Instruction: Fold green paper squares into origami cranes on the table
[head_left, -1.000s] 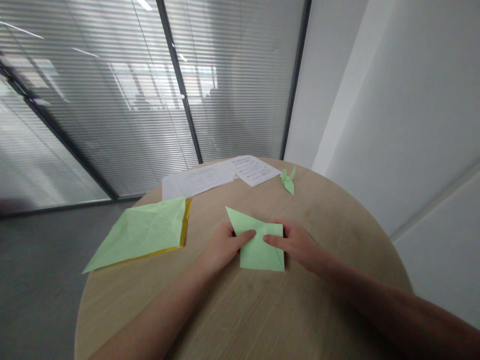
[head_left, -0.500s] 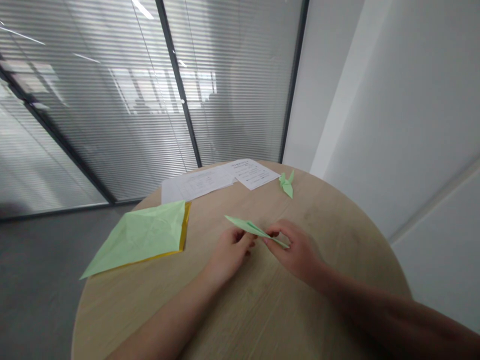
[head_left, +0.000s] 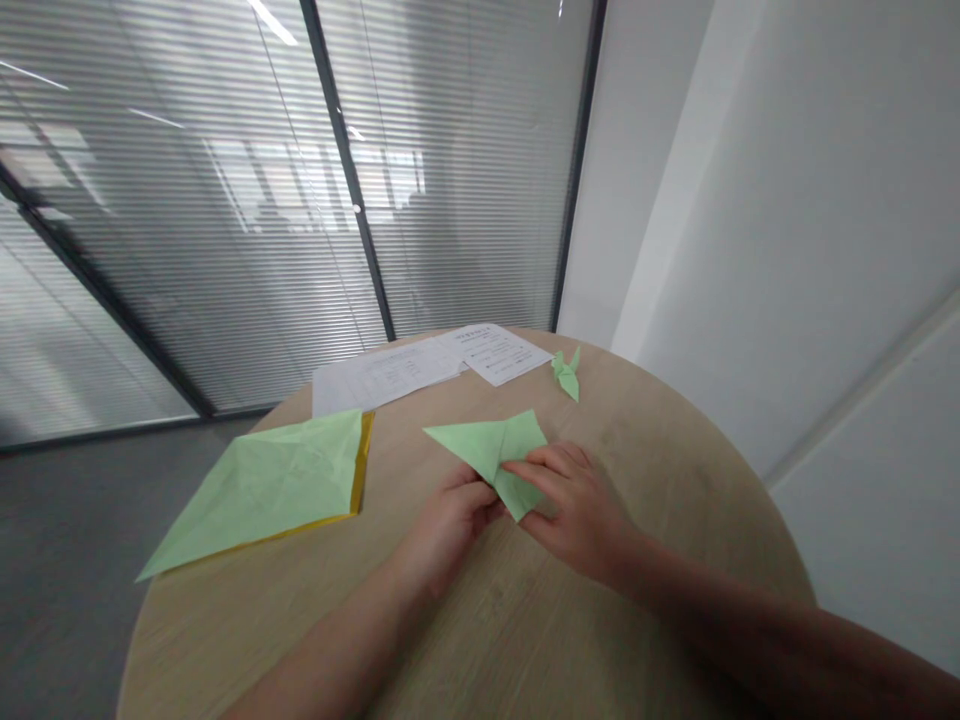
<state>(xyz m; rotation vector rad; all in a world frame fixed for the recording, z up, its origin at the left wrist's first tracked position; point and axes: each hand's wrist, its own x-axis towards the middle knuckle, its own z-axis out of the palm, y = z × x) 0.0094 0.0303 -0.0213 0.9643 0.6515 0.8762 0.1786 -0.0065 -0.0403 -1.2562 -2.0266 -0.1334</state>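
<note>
A folded piece of light green paper [head_left: 480, 440] is held above the middle of the table, its broad face turned up and a long point toward the left. My left hand [head_left: 461, 515] grips it from below at the near edge; some of its fingers are hidden under the paper. My right hand [head_left: 574, 505] pinches the right part, with fingers on top of the paper and the thumb at the near lower corner. A crease runs across the paper close to the right fingertips.
On the round wooden table [head_left: 637, 620], a green sheet [head_left: 277, 480] lies over a yellow one [head_left: 363, 465] at the left, overhanging the edge. Printed white sheets [head_left: 397, 370] lie at the back. A small green origami figure [head_left: 567, 376] stands at the back right. Beyond are blinds [head_left: 465, 180] and a white wall [head_left: 840, 250].
The folded paper has turned from nearly edge-on to showing its broad face. My right hand has shifted its fingers onto the top. The view has moved slightly.
</note>
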